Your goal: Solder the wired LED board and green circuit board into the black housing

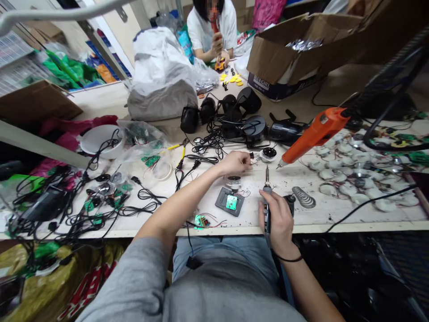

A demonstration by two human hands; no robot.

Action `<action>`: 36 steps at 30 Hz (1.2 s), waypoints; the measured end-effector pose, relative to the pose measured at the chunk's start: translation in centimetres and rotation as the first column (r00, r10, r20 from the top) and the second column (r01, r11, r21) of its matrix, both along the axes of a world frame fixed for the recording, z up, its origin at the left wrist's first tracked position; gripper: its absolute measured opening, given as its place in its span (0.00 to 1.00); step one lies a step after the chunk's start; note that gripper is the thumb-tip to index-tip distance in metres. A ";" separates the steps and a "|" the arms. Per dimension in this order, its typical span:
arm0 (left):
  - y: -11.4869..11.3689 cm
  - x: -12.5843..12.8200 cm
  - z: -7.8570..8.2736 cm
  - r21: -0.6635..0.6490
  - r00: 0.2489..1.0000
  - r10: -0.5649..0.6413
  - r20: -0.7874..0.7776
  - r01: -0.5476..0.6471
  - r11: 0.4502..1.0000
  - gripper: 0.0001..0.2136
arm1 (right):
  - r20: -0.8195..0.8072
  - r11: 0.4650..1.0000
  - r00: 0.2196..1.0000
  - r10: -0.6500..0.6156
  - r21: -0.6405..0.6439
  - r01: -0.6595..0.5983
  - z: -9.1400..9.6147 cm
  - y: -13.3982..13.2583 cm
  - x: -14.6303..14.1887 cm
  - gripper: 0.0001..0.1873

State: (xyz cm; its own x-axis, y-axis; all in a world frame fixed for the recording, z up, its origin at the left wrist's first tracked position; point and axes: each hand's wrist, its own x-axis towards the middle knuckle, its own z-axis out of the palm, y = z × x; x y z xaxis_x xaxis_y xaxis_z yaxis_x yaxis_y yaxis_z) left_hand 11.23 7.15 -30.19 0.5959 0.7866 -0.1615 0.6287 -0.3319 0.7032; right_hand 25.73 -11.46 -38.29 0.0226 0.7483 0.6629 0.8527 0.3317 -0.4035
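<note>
My right hand (276,214) is wrapped round a soldering iron (267,184), its metal tip pointing away from me over the bench. With fingertips pinched together, my left hand (236,163) is beside thin wires and a small black part (251,155); what the fingers hold is too small to make out. Just right of it sits a round white piece with a black disc (268,154). Below my left hand, a similar round piece (233,180) stands near a dark grey plate (221,200) bearing a green circuit board (231,202).
An orange electric screwdriver (311,134) hangs at the right, above many white round parts (358,179). Flat metal rings (303,197) lie near my right hand. Black cords (144,197) tangle at left. Across the bench, a person (214,36) works beside a cardboard box (284,58).
</note>
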 end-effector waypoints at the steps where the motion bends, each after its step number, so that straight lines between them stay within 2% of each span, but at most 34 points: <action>1: -0.3 -1.3 0.9 0.011 0.998 0.038 0.059 -0.039 0.999 0.02 | -0.017 1.000 1.000 0.006 0.022 -0.006 0.3 -0.1 -0.2 0.23; 4: -2.3 -5.5 3.3 0.074 0.979 0.114 0.169 -0.128 0.989 0.01 | -0.093 0.996 0.994 0.057 0.074 -0.050 1.2 -0.6 -1.2 0.24; 7: -6.2 -9.1 3.6 0.083 0.982 0.113 0.149 -0.127 0.988 0.07 | -0.154 0.989 0.979 0.131 0.089 -0.118 1.8 -1.2 -2.8 0.26; 10: -10.4 -11.0 1.4 0.021 0.982 0.162 0.099 -0.164 0.986 0.08 | -0.174 0.982 0.967 0.188 0.041 -0.184 1.7 -1.4 -4.5 0.24; 14: -13.9 -11.1 -2.1 -0.059 0.932 0.351 0.094 -0.347 0.936 0.09 | -0.079 0.986 0.984 0.162 -0.025 -0.165 1.3 -1.0 -5.8 0.21; 17: -15.0 -10.3 -3.2 -0.121 0.904 0.397 0.157 -0.381 0.917 0.09 | -0.058 0.990 0.990 0.129 -0.055 -0.132 1.0 -0.5 -6.3 0.20; 21: -15.9 -9.5 -3.6 -0.214 0.906 0.352 0.234 -0.305 0.928 0.07 | -0.119 0.986 0.988 0.098 -0.122 -0.112 1.1 -0.3 -6.6 0.18; 24: -16.1 -9.3 -3.7 -0.235 0.910 0.335 0.244 -0.280 0.931 0.06 | -0.184 0.987 0.977 0.104 -0.104 -0.124 1.4 -0.2 -6.4 0.16; 29: -16.1 -9.2 -3.5 -0.121 0.904 0.362 0.228 -0.343 0.932 0.04 | -0.236 0.990 0.964 0.123 -0.042 -0.136 2.0 -0.1 -5.9 0.15; 36: -17.2 -8.5 -2.9 0.006 0.926 0.335 0.176 -0.342 0.940 0.06 | -0.224 0.987 0.963 0.152 -0.016 -0.160 1.5 -0.2 -5.7 0.18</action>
